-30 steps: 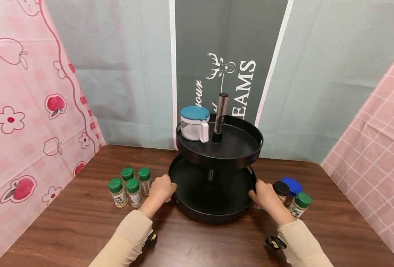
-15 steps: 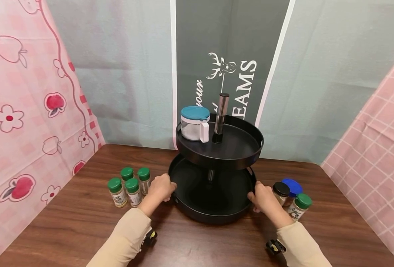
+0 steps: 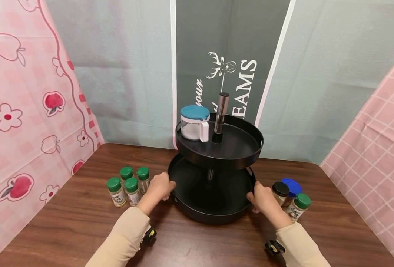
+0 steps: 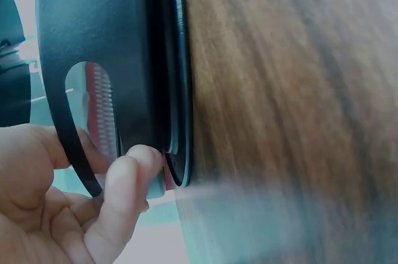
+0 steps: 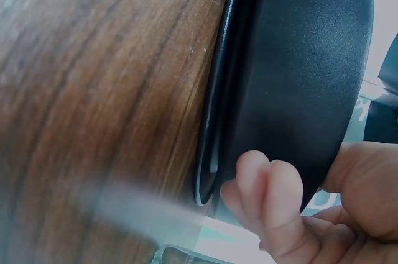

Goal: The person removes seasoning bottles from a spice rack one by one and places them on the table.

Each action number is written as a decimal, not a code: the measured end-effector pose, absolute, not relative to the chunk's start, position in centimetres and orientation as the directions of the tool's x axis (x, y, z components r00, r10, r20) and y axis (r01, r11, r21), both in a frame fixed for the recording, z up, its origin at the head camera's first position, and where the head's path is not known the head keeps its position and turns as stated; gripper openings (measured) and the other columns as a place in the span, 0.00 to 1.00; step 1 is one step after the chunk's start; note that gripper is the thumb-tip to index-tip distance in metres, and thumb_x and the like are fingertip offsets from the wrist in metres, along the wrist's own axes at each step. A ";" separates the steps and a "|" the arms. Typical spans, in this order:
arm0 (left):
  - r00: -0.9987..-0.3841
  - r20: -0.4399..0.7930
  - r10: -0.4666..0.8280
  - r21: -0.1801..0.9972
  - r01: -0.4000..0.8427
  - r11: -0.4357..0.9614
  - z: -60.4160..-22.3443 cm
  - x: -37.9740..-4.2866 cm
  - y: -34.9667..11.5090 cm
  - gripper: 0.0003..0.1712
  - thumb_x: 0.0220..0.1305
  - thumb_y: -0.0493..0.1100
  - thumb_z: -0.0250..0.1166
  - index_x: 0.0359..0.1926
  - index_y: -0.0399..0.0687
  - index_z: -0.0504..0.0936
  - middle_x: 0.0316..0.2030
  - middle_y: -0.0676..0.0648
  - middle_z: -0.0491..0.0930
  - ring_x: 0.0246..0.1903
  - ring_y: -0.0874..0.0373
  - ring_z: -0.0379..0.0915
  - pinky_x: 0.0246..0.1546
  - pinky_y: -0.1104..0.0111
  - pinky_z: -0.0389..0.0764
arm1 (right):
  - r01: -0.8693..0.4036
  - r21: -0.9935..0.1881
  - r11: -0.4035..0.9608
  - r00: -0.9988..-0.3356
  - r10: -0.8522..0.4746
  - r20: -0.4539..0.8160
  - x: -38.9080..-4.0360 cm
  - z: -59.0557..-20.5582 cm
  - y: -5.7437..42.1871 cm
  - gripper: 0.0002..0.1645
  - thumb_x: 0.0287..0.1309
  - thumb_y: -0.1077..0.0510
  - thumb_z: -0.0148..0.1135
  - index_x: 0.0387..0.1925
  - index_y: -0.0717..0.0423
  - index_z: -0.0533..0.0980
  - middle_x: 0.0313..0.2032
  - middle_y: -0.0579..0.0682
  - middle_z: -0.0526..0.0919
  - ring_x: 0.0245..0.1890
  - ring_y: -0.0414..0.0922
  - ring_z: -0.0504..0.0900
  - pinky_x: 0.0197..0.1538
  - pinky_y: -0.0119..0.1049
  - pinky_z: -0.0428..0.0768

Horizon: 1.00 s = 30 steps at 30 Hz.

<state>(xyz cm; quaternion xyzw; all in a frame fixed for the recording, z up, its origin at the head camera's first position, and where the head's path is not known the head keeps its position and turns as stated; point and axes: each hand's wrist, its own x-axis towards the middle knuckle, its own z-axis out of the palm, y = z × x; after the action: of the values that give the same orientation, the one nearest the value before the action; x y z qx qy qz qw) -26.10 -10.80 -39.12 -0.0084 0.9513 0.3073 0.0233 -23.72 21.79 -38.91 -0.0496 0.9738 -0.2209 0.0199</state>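
Note:
A black two-tier round tray stand (image 3: 213, 218) stands on the wooden table, a shiny metal post rising through its middle. My left hand (image 3: 159, 186) grips the lower tier's rim at the left. In the left wrist view, its fingers (image 4: 121, 186) press the outer wall below an oval handle slot, and the thumb goes over the rim. On the opposite side my right hand (image 3: 262, 198) holds the same rim, with curled fingers (image 5: 283, 192) against the outer wall and the thumb over the edge. A clear jar (image 3: 191, 129) with a blue lid and white handle sits on the upper tier.
Several green-capped spice bottles (image 3: 132, 191) cluster left of the stand, close to my left wrist. Beside my right forearm are a black-capped jar (image 3: 280, 191), a blue-lidded jar (image 3: 292, 187) and a green-capped bottle (image 3: 298, 207). A grey-green curtain (image 3: 133, 92) hangs behind the table (image 3: 203, 248).

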 end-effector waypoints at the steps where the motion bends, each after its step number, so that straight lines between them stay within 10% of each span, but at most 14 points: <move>1: -0.999 -0.048 0.004 0.589 -0.025 0.808 -39.1 -26.1 -10.9 0.13 0.54 0.41 0.55 0.16 0.41 0.73 0.06 0.47 0.72 0.08 0.57 0.70 0.15 0.67 0.74 | -0.086 -0.433 0.897 -0.994 -0.105 -0.019 -23.7 -38.9 21.8 0.32 0.56 0.63 0.49 0.56 0.82 0.55 0.12 0.51 0.73 0.10 0.41 0.73 0.31 0.46 0.79; 19: -0.997 -0.049 0.060 0.548 0.023 0.836 -38.4 -25.9 -11.6 0.16 0.56 0.47 0.58 0.17 0.43 0.73 0.10 0.46 0.72 0.09 0.56 0.68 0.13 0.66 0.70 | -0.067 -0.424 0.903 -0.995 -0.090 -0.035 -23.6 -38.7 21.6 0.26 0.56 0.63 0.49 0.51 0.80 0.59 0.16 0.56 0.72 0.10 0.41 0.73 0.21 0.40 0.75; 30: -0.992 -0.036 0.120 0.469 0.089 0.879 -36.6 -25.8 -12.2 0.16 0.54 0.49 0.62 0.32 0.38 0.77 0.25 0.43 0.75 0.27 0.50 0.71 0.29 0.56 0.74 | -0.062 -0.429 0.901 -0.996 -0.086 -0.036 -23.6 -38.7 21.7 0.26 0.56 0.63 0.50 0.50 0.80 0.59 0.16 0.56 0.72 0.10 0.42 0.73 0.21 0.40 0.76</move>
<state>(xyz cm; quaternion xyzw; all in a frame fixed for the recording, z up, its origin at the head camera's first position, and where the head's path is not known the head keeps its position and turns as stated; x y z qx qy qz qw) -25.76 -12.17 -36.57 0.0538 0.9687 0.2403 0.0322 -23.60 21.68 -38.72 -0.0378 0.9746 -0.2193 0.0272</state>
